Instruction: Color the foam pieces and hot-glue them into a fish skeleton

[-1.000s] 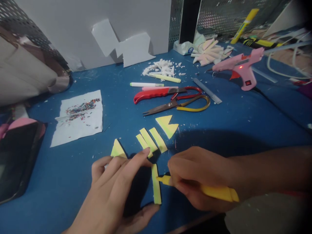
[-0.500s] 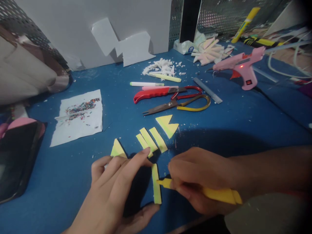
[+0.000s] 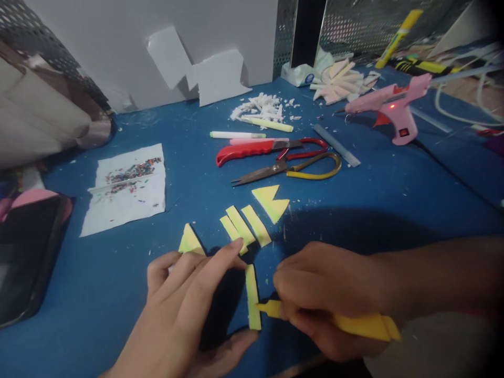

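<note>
My right hand point(image 3: 326, 294) grips a yellow utility knife point(image 3: 354, 323), its tip touching the right edge of a narrow yellow foam strip point(image 3: 252, 296) lying upright on the blue table point(image 3: 394, 194). My left hand point(image 3: 185, 310) rests flat beside that strip, fingers stretched out, thumb under the strip's lower end. Just beyond the fingertips lie three more yellow strips point(image 3: 244, 227), a small yellow wedge point(image 3: 190, 241) and a notched yellow triangle point(image 3: 271, 202).
Scissors with yellow handles point(image 3: 289, 170), a red cutter point(image 3: 252, 151), pens point(image 3: 236, 135) and white foam crumbs point(image 3: 262, 108) lie mid-table. A pink glue gun point(image 3: 394, 107) stands at the right, its light on. White paper with glitter point(image 3: 128, 186) lies left; a dark tray point(image 3: 29, 252) at the far left.
The knife tip has slid down along the strip toward me, and my right hand has moved slightly with it. My left hand has stayed still.
</note>
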A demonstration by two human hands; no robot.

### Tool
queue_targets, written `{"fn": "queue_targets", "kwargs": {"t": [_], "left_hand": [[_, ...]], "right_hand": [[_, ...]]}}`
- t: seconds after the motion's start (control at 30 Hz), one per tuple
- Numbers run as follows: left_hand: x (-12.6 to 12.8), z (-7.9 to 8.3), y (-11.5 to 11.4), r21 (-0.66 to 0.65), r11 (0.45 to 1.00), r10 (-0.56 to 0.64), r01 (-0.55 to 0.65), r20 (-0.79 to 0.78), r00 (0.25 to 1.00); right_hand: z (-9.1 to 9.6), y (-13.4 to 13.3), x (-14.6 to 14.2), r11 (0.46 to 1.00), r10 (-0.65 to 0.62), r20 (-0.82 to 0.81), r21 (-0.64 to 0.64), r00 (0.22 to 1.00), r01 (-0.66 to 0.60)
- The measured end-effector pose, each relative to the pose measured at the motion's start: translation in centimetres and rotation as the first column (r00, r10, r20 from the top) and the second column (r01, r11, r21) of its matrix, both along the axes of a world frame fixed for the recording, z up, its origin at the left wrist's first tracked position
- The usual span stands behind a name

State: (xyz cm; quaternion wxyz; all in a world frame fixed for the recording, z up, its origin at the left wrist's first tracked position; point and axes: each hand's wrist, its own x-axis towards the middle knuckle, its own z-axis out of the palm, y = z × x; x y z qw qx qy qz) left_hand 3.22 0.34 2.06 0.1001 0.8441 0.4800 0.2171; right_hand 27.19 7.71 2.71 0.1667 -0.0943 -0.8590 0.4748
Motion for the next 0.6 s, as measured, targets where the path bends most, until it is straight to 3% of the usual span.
{"fn": "queue_targets", "kwargs": {"t": [0.3, 0.5, 0.6], "left_hand": [[-0.1, 0.0, 0.0, -0.001, 1.000, -0.002, 0.002, -0.011, 1.000], [-0.3, 0.0, 0.1, 0.015, 1.000, -0.019, 0.019, -0.025, 1.000], [-0.3, 0.0, 0.1, 0.015, 1.000, -0.025, 0.025, -0.021, 0.999]], "right_hand": [[-0.9, -0.7, 0.0, 0.994, 0.056, -0.071, 0.099, 0.996, -0.049], [-0.9, 0.1, 0.2, 0.994, -0.110, -0.072, -0.035, 0.991, 0.108], [-0.7, 0.4, 0.4, 0.992, -0.113, -0.010, -0.052, 0.994, 0.112]]}}
